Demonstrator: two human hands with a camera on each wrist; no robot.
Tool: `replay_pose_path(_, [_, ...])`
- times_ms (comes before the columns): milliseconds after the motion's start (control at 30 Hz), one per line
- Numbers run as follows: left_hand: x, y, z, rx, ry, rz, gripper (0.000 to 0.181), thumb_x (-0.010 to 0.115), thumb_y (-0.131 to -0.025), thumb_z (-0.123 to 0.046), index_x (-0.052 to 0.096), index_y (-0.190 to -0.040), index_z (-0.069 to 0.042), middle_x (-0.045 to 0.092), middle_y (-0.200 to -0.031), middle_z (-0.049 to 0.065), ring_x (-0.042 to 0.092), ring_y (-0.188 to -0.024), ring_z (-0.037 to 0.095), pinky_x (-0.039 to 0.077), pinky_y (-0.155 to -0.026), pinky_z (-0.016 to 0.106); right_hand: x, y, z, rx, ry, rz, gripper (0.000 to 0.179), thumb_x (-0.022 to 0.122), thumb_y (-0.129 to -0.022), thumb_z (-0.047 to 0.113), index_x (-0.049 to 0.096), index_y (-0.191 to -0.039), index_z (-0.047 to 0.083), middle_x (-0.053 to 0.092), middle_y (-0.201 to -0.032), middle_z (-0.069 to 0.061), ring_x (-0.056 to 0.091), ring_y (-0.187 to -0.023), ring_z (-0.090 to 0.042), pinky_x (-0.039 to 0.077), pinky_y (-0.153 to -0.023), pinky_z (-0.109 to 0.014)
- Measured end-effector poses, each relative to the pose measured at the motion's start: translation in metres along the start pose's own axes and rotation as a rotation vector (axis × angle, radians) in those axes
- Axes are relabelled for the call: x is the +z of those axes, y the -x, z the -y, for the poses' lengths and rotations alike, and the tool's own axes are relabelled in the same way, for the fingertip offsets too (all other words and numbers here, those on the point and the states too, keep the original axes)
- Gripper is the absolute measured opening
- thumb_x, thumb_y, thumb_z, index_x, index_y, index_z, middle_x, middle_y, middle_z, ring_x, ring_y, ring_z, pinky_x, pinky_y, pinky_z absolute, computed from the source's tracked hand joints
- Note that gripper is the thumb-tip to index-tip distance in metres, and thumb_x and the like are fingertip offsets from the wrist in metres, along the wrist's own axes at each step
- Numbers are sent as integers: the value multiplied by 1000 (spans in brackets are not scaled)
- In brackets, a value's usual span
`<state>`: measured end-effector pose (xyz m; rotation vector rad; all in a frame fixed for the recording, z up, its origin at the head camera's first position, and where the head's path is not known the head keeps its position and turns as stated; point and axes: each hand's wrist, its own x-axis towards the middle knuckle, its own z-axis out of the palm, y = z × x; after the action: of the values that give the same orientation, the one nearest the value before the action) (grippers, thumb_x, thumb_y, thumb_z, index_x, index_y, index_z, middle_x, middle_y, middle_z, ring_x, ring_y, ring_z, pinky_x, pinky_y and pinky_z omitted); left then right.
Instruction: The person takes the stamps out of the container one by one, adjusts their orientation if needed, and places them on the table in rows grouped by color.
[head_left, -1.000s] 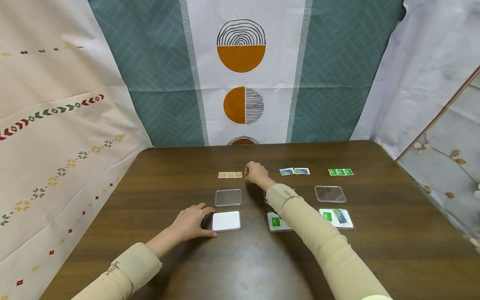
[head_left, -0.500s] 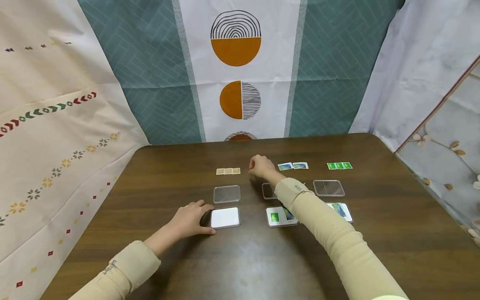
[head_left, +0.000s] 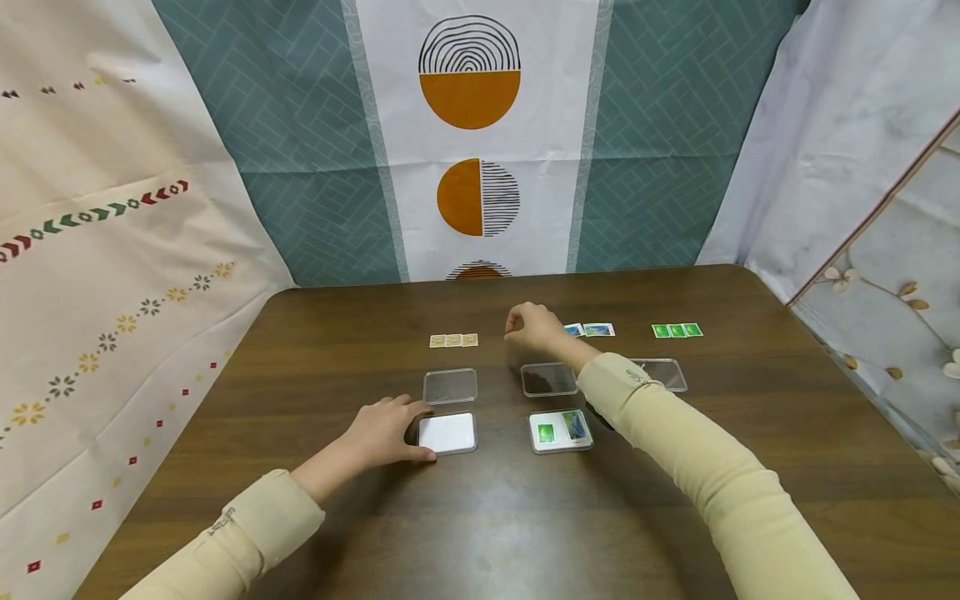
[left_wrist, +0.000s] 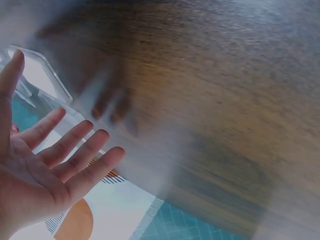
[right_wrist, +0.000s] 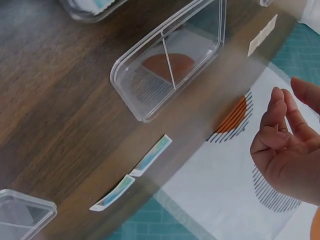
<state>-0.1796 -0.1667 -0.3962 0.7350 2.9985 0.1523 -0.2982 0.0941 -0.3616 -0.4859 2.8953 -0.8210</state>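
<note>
Beside a clear case with a white insert (head_left: 447,433), my left hand (head_left: 384,433) has its thumb and fingers spread at the case's left edge; the left wrist view shows its fingers (left_wrist: 87,167) straight. Over the far part of the table is my right hand (head_left: 538,327), between three tan stamps (head_left: 453,341) and two blue landscape stamps (head_left: 598,330), partly covering the left blue one. Its fingers are loosely curled, with a gap to the thumb in the right wrist view and nothing visible between them. A divided clear lid (right_wrist: 168,60) lies near it.
Another clear lid (head_left: 450,386) lies behind the white-insert case. A case holding a green and a blue stamp (head_left: 561,432) is right of centre. Three green stamps (head_left: 677,331) lie back right, behind a clear lid (head_left: 670,375) partly covered by the right sleeve. Fabric hangs beyond the table.
My right hand has moved right, from beside the tan stamps toward the blue ones. Its sleeve now hides the right-hand stamp case and uncovers the middle one. My left hand stays by its case.
</note>
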Motion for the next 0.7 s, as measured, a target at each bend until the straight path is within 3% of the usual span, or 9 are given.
replay_pose_path(133, [1,-2,-3,12,5,-4,65,77,-69,-50,62,-118,-11,65,-100,9,63,-86,28,50,-64,46,-5,8,-2,-29,-13,11,10,67,-85,13,64,-87,5,67,-96,-14,47,-66,-17,41,-66,-32])
replay_pose_path(367, [1,-4,-7,21,19,-9,59,76,-71,-49,64,-116,-12,66,-99,8,63,-83,25,49,-64,43,-8,21,-4,-77,-25,23,9,66,-85,13,64,-85,5,69,-84,-13,58,-67,-17,46,-65,-30])
replay_pose_path(700, [-3,-14,-17,56,3,-38,45,73,-77,-45,67,-108,-13,69,-100,6,66,-86,27,50,-66,43,-20,41,3,-169,-60,-2,8,65,-86,12,64,-86,4,63,-68,-8,45,-56,-10,38,-57,-24])
